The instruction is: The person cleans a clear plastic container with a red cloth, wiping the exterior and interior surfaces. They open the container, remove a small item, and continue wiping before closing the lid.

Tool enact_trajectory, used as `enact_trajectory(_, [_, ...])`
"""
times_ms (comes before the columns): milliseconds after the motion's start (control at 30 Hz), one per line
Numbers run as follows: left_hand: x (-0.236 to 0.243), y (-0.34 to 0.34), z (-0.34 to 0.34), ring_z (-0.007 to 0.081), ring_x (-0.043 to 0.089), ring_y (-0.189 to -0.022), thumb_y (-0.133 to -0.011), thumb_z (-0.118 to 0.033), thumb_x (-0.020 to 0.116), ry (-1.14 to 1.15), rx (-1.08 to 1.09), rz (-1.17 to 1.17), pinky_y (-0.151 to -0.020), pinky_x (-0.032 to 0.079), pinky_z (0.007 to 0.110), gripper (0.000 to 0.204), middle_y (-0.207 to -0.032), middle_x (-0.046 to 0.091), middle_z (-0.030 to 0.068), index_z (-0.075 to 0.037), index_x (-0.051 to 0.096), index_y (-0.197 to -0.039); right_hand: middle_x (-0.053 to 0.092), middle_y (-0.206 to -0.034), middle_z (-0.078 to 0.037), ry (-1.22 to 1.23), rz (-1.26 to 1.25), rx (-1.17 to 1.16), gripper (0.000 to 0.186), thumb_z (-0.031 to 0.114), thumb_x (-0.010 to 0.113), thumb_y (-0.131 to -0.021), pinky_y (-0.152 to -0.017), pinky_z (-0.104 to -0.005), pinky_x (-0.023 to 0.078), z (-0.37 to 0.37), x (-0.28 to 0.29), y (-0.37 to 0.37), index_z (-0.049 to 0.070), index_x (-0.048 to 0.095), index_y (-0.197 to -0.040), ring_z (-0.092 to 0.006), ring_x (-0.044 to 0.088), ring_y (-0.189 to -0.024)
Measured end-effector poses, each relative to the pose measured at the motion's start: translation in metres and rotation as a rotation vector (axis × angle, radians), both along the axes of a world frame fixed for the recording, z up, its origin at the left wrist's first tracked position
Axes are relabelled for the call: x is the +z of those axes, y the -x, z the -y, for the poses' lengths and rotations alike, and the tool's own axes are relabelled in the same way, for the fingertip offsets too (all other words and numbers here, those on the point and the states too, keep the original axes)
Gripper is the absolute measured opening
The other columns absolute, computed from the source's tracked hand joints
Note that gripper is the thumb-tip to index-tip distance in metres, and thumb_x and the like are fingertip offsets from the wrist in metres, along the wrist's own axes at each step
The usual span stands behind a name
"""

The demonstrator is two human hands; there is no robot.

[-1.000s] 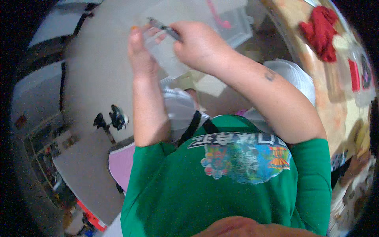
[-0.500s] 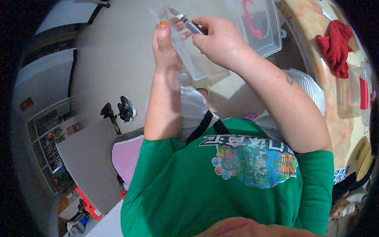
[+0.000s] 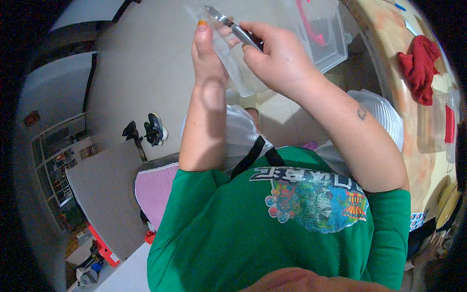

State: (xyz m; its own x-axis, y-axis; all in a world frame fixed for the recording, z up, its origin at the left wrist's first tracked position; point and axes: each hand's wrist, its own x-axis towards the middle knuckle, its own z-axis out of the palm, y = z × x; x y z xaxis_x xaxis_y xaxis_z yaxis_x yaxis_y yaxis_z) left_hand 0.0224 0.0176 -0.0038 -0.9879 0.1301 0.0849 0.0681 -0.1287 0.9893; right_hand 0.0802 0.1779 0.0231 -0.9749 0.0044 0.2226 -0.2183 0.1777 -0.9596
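In the upper middle is a clear plastic container [image 3: 243, 87] with a pink handle [image 3: 311, 23] on its right part. My left hand [image 3: 206, 51] grips its left edge, the thumb upright on the near side and the fingers showing dimly through the plastic. My right hand [image 3: 279, 56] is closed round the dark handle of a metal peeler [image 3: 224, 22]. Its silver head points up and left, over the container's edge and close to my left fingertips. What lies inside the container at its far end is cut off by the frame.
A table [image 3: 389, 92] with a marbled cover runs down the right, bearing a red cloth [image 3: 419, 68] and a clear box with a red latch [image 3: 449, 124]. Black shoes [image 3: 154, 129] lie on the tiled floor at left. Near them are a pink-covered seat [image 3: 154, 190] and a grey panel [image 3: 109, 194].
The peeler and my right hand have shifted slightly, with more of the dark handle showing. My left thumb has risen a little. The view itself has moved slightly.
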Motion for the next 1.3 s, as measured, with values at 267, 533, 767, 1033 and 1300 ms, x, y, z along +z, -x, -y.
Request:
enact_trajectory(267, [-0.008, 0.003, -0.005, 0.0240, 0.062, -0.104, -0.085, -0.069, 0.059, 0.019, 0.052, -0.040, -0.084, 0.056, 0.035, 0.083, -0.115, 0.059, 0.0153, 0.002, 0.052, -0.128, 0.068, -0.092, -0.029, -0.092, 0.066, 0.009, 0.029, 0.015, 0.057, -0.081, -0.082, -0.0516, 0.053, -0.010, -0.002, 0.005, -0.001, 0.069, -0.102, -0.0463, 0.066, -0.089])
enact_trajectory(533, [-0.014, 0.000, -0.014, 0.0235, 0.058, -0.109, -0.085, -0.067, 0.059, 0.037, 0.014, -0.044, -0.090, 0.051, 0.039, 0.082, -0.121, 0.056, 0.0141, -0.001, 0.049, -0.132, 0.069, -0.095, -0.028, -0.080, 0.155, 0.005, 0.032, 0.016, 0.058, -0.080, -0.084, -0.0503, 0.054, -0.012, -0.006, 0.015, 0.000, 0.070, -0.105, -0.0450, 0.067, -0.091])
enact_trajectory(767, [-0.012, -0.003, -0.012, 0.0222, 0.056, -0.107, -0.083, -0.070, 0.059, 0.060, 0.000, -0.056, -0.090, 0.050, 0.038, 0.083, -0.119, 0.056, 0.0124, -0.002, 0.051, -0.131, 0.069, -0.093, -0.028, -0.071, 0.180, -0.028, 0.029, 0.016, 0.060, -0.080, -0.085, -0.0498, 0.054, -0.008, -0.003, 0.012, -0.001, 0.071, -0.101, -0.0446, 0.068, -0.091])
enact_trajectory(1033, [-0.007, -0.006, -0.016, 0.0222, 0.053, -0.111, -0.083, -0.071, 0.059, 0.158, -0.032, -0.153, -0.091, 0.046, 0.039, 0.085, -0.116, 0.055, 0.0109, -0.002, 0.050, -0.132, 0.070, -0.091, -0.024, -0.070, 0.145, -0.017, 0.030, 0.014, 0.059, -0.082, -0.080, -0.0451, 0.054, -0.010, -0.003, 0.011, -0.001, 0.069, -0.107, -0.0376, 0.067, -0.086])
enact_trajectory(1300, [-0.003, -0.001, -0.014, 0.0234, 0.055, -0.108, -0.086, -0.069, 0.059, 0.071, 0.044, -0.074, -0.089, 0.048, 0.038, 0.081, -0.118, 0.053, 0.0113, -0.002, 0.050, -0.131, 0.067, -0.091, -0.029, 0.015, 0.094, 0.020, 0.030, 0.011, 0.056, -0.079, -0.081, -0.0518, 0.053, -0.007, 0.001, 0.004, 0.000, 0.068, -0.104, -0.0469, 0.065, -0.089])
